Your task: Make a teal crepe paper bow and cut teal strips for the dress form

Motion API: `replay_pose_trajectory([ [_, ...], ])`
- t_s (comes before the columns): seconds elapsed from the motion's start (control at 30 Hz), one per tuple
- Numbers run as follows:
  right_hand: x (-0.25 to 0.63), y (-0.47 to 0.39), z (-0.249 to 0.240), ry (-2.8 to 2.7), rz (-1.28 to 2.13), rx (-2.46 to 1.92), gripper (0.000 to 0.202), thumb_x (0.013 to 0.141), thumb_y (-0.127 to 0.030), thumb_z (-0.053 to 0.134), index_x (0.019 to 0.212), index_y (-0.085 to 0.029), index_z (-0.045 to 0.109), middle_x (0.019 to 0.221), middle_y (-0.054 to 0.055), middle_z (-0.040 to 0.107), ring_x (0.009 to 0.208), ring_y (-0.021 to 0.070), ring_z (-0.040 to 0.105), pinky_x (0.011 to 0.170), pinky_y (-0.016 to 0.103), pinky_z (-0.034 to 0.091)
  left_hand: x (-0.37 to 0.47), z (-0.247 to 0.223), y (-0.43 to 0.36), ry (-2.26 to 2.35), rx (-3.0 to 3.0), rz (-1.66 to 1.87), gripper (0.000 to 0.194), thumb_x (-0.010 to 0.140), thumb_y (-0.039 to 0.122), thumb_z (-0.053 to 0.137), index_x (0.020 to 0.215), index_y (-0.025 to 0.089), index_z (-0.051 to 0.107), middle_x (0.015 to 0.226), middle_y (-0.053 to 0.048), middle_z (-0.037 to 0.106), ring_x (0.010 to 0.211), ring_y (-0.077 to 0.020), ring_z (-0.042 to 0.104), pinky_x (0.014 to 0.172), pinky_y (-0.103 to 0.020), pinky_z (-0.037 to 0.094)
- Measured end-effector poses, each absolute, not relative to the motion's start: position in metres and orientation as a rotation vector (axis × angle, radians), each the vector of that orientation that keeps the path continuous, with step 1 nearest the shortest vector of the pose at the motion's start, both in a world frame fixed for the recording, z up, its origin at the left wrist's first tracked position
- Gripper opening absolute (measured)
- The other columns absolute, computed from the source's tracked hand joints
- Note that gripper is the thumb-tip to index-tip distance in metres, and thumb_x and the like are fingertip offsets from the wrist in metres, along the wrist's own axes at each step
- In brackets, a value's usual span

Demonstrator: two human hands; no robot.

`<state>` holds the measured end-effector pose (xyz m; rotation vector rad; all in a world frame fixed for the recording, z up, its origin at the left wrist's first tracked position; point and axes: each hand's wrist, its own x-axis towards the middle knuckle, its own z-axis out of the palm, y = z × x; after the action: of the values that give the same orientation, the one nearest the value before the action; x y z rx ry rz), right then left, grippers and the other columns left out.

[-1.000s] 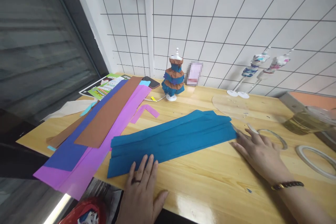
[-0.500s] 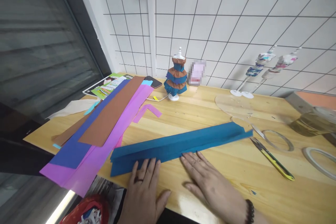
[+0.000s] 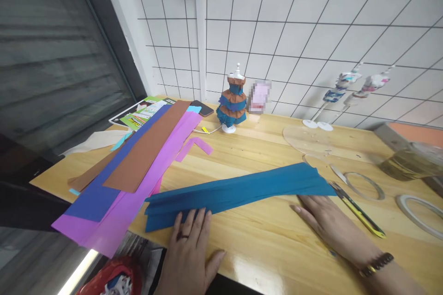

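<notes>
A long teal paper strip (image 3: 235, 190) lies slantwise across the wooden table, creased along its length. My left hand (image 3: 192, 244) rests flat with its fingers spread, the fingertips on the strip's lower edge near its left end. At the strip's right end is my right hand (image 3: 321, 219), its fingertips partly hidden beneath the paper edge and its thumb apart. Whether those fingers grip the paper cannot be made out. Just right of this end lies a yellow and black cutter (image 3: 362, 214).
Brown (image 3: 148, 147), blue (image 3: 93, 200) and purple (image 3: 104, 235) paper sheets overlap at the left. A small dress form (image 3: 236, 101) in ruffled paper stands at the back. Tape rings (image 3: 420, 212) and a clear jar (image 3: 404, 161) are at the right.
My right hand has moved right along the strip to its right end. The strip's right part now lies wider and flatter. My left hand has stayed in place.
</notes>
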<state>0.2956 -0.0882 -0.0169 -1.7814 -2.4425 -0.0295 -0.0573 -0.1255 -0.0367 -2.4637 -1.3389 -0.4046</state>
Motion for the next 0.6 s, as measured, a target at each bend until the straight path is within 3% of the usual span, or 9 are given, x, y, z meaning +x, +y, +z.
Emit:
replay_pose_trajectory([
  [0.17,0.301,-0.079,-0.01,-2.364,0.059,-1.809,0.03,0.088,-0.042,0.037,0.093,-0.023,0.06,0.108,0.008,0.064,0.103,0.0271,0.056,0.09,0.045,0.043,-0.065,-0.034,-0.121,-1.264,-2.504,-0.355,0.059,0.082,0.054,0.04,0.125,0.016,0.046,0.125,-0.007,0.054,0.111,-0.0239,0.049,0.096,-0.039,0.03],
  [0.37,0.302,-0.07,-0.003,-2.321,0.0,-1.79,0.034,0.088,-0.043,0.037,0.106,-0.022,0.057,0.111,0.009,0.064,0.1,0.0264,0.059,0.088,0.045,0.045,-0.091,-0.028,-0.118,-1.212,-2.483,-0.338,0.055,0.08,0.054,0.044,0.121,0.018,0.051,0.122,-0.005,0.057,0.105,-0.0226,0.054,0.089,-0.035,0.038],
  [0.6,0.304,-0.061,0.0,-2.337,-0.147,-1.778,0.038,0.087,-0.039,0.038,0.108,-0.016,0.06,0.105,0.012,0.067,0.094,0.0264,0.062,0.082,0.04,0.049,-0.134,-0.033,-0.125,-1.193,-2.348,-0.255,0.047,0.078,0.054,0.047,0.114,0.025,0.057,0.115,-0.003,0.062,0.104,-0.0268,0.054,0.095,-0.043,0.031],
])
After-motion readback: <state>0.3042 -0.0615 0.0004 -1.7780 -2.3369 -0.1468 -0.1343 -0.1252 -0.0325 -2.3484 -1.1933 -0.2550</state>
